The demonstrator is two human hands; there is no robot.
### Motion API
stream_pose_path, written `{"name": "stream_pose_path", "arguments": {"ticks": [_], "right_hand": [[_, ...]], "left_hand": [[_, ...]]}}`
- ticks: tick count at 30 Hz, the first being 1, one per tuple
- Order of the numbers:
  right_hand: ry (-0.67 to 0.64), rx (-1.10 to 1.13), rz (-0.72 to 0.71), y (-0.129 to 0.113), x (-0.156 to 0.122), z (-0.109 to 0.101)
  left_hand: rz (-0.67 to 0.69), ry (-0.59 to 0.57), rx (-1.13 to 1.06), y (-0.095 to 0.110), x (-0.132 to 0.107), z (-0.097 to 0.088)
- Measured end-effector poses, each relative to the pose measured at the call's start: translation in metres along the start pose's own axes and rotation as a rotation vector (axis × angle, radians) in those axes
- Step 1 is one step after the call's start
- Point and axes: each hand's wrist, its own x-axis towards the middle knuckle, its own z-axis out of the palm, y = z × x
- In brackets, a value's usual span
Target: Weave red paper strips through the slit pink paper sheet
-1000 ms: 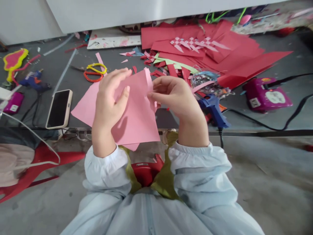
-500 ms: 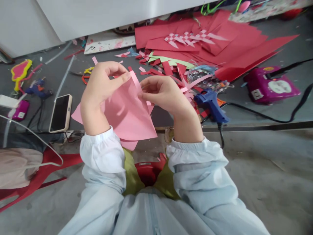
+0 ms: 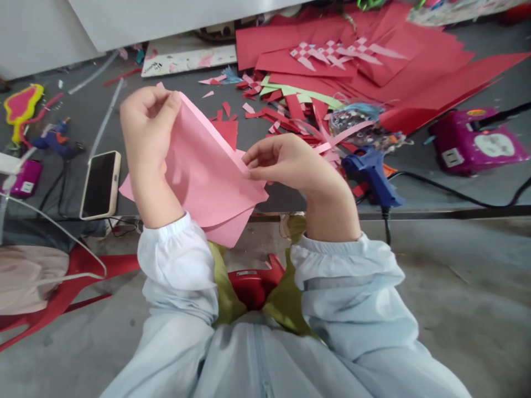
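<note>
- Seat in red plastic [image 3: 253,287] shows between the person's legs, below the near edge of the dark grey desk [image 3: 257,132].
- Pink paper sheet [image 3: 199,177] slants across that edge, raised between both hands; more pink paper [image 3: 234,229] shows beneath its lower side.
- Right hand [image 3: 286,160]: its grip pinches the sheet's upper-right side, near the right corner.
- Left hand [image 3: 145,119]: its grip is closed on the sheet's top corner, thumb uppermost.
- Between them a narrow band looks folded over already. The broad middle shows no cut or clear crease, so work on this sheet seems barely begun.
- Smartphone [image 3: 100,185] lies left of the sheet, blue glue gun [image 3: 375,177] right of it, both untouched.
- Paper scraps [image 3: 294,108] litter the middle of the desk.
- Farthest back, three checkered woven pieces [image 3: 331,48], apparently finished, rest on red paper sheets [image 3: 427,72].
</note>
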Motion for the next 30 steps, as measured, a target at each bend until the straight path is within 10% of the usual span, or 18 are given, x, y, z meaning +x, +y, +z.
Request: {"name": "stream_pose_path", "arguments": {"ticks": [16,24,30], "right_hand": [[-0.207,-0.041,0.104,0.007,-0.005,-0.01],[-0.091,-0.088,-0.121,0.008,-0.005,-0.005],[0.117,0.06,-0.238,-0.002,-0.003,0.006]], "left_hand": [[-0.04,0.146,0.052,-0.016,0.0,-0.019],[-0.065,-0.495,-0.034,0.016,-0.019,0.01],[-0.091,-0.587,0.001,0.05,-0.029,0.02]]}}
